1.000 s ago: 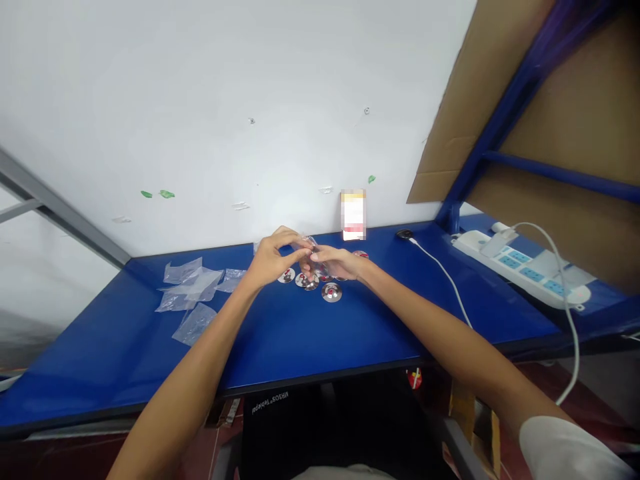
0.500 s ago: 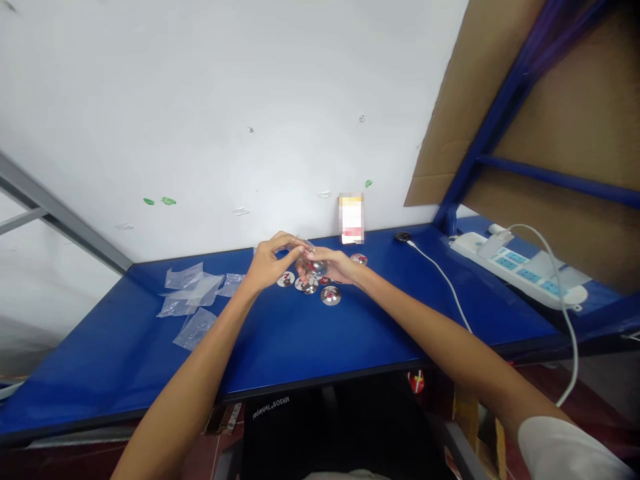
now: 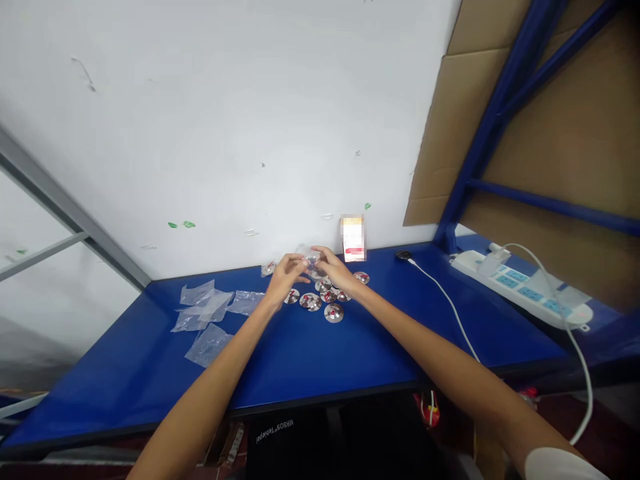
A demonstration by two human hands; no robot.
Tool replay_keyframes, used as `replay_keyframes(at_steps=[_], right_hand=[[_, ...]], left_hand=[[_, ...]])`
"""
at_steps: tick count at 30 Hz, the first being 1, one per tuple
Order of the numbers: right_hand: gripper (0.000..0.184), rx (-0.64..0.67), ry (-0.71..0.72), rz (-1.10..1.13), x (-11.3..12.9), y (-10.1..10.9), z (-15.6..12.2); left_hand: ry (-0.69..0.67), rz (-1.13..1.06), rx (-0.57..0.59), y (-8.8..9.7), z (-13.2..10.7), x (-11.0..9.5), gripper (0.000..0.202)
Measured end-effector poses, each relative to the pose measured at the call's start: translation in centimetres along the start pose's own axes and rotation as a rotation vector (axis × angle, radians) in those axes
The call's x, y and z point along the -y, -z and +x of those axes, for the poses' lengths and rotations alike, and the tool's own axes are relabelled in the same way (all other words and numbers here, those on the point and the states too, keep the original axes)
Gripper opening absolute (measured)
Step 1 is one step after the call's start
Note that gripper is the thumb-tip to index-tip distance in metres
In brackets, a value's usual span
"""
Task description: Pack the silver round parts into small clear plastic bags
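Note:
Near the wall, just above the blue table, my left hand [image 3: 286,280] and my right hand [image 3: 339,271] are closed on a small clear plastic bag [image 3: 309,255]. Something shiny and round shows at the bag, partly hidden by my fingers. Below my hands lie several shiny round metal badges [image 3: 334,313] with red and dark prints, some close together or overlapping. Another badge [image 3: 361,277] lies right of my right wrist. Behind my left hand is a badge in a clear bag [image 3: 269,269]. Flat clear bags [image 3: 203,310] overlap left of my left forearm.
A phone [image 3: 353,239] with a lit, blurred screen leans on the wall. To the right are a black round device [image 3: 403,255] with a white cable [image 3: 447,303] and a white power strip [image 3: 523,287]. A blue metal frame [image 3: 473,147] stands at the right.
My hands have shifted a little, and the plastic bag now stands higher between my fingertips. The view has tilted up, showing more of the badges under my hands.

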State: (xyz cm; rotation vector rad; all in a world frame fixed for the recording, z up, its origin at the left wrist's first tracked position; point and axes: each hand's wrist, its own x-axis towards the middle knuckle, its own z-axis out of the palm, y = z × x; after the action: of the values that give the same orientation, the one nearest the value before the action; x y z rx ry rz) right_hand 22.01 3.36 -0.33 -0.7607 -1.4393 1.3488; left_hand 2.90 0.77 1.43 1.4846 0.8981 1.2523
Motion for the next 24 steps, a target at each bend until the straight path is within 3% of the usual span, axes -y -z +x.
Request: replay_keyframes(at_steps=[3, 5, 12, 18, 21, 24], right_hand=[[0.039, -0.090, 0.152, -0.172, -0.4, -0.3, -0.3], [0.031, -0.076, 0.192, -0.211, -0.6, -0.4, -0.4], [0.040, -0.088, 0.120, -0.194, -0.6, 0.2, -0.7], [0.037, -0.104, 0.171, -0.164, 0.1, -0.5, -1.3], [0.029, -0.124, 0.199, -0.106, 0.4, -0.5, -1.4], [0.031, -0.114, 0.145, -0.014, 0.6, -0.1, -1.4]], left_hand=[[-0.014, 0.000, -0.031, -0.4, -0.1, 0.5, 0.052], [-0.051, 0.053, -0.055, -0.1, 0.1, 0.7, 0.048], [-0.125, 0.150, -0.123, 1.1, 0.3, 0.9, 0.036], [-0.181, 0.122, -0.074, 1.6, 0.1, 0.0, 0.040], [-0.200, 0.108, 0.006, 2.3, 0.1, -0.4, 0.037], [-0.209, 0.215, 0.042, 2.7, 0.2, -0.4, 0.043]])
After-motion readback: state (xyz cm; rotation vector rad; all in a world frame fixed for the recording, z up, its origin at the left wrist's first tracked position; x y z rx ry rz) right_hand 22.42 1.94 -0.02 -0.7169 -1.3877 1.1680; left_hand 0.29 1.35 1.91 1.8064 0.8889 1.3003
